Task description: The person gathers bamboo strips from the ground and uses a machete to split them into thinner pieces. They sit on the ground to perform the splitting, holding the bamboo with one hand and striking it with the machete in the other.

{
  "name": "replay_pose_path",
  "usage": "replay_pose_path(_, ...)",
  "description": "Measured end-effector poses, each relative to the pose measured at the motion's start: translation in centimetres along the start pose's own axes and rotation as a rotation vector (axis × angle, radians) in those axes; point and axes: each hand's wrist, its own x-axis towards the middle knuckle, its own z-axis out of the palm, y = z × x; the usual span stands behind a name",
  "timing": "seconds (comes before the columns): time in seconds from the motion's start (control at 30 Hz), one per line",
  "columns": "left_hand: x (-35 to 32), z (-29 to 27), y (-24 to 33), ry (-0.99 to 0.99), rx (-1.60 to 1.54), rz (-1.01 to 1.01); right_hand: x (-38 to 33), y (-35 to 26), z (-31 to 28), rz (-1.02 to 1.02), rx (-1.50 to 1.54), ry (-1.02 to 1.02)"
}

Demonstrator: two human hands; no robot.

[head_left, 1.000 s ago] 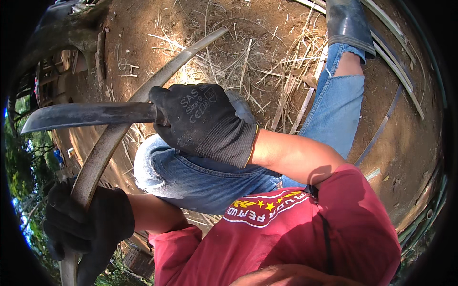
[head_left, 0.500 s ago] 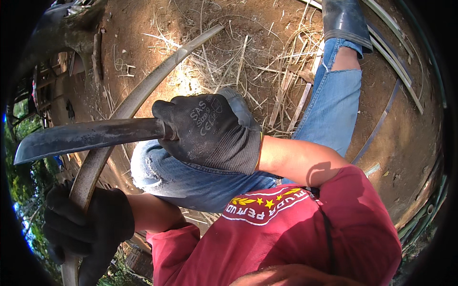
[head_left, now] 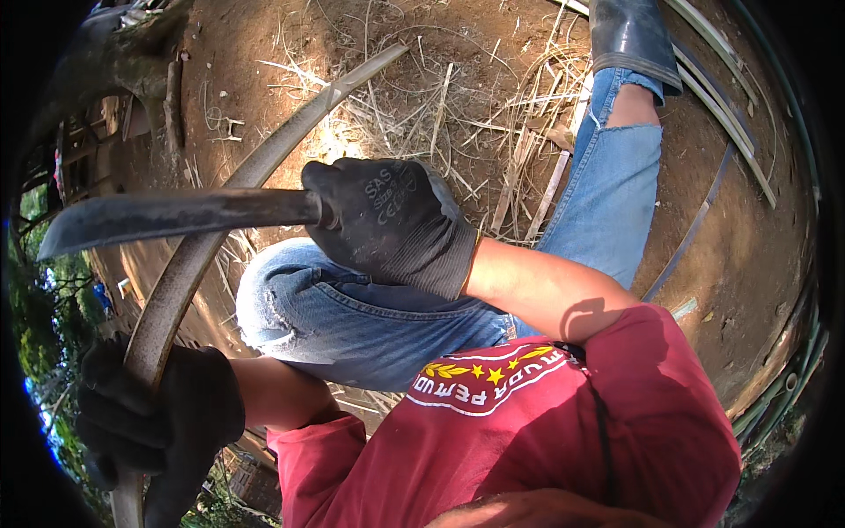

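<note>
Diagonally, a long tan bamboo strip (head_left: 182, 283) ran up-right from the clenched black-gloved left hand (head_left: 172, 412), beneath a curved dark-metal machete (head_left: 154, 215). Black-gloved right hand (head_left: 387, 224) gripped the latter.

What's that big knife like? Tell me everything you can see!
The big knife has a long, dark, metal-looking blade with paler patches and a slanting tip. It's held roughly sideways, tip toward the picture's left, crossing in front of the long strip; I can't tell whether they touch. The black-gloved right hand grips its handle, hiding nearly all of it.
</note>
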Motion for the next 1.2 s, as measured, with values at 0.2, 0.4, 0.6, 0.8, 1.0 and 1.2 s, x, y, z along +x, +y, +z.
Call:
replay_pose_path(0.2, -0.9, 3.5, 1.2, -0.134, -1.252, -0.149, 0.7, 8.0, 2.7, 0.296, -0.047, 0.086)
replay_pose_path(0.4, -0.9, 2.5, 0.1, -0.047, -1.173, -0.176, 0.3, 3.2, 1.6, 0.095, -0.028, 0.027)
replay_pose_path(0.6, 0.1, 2.2, -1.1, 0.133, -0.494, -0.098, 1.1, 7.2, 2.7, 0.272, -0.077, 0.033)
replay_pose_path(0.8, 0.3, 1.7, -1.6, -0.061, -0.806, -0.087, 1.5, 6.9, 2.5, 0.141, -0.082, 0.046)
replay_pose_path(1.0, -0.4, 3.7, -0.6, 0.115, -0.427, -0.117, 0.5, 6.8, 3.6, 0.085, -0.083, 0.174)
replay_pose_path(1.2, 0.3, 4.2, 0.0, 0.168, -0.425, -0.107, 2.4, 15.2, 2.9, 0.527, -0.209, -0.006)
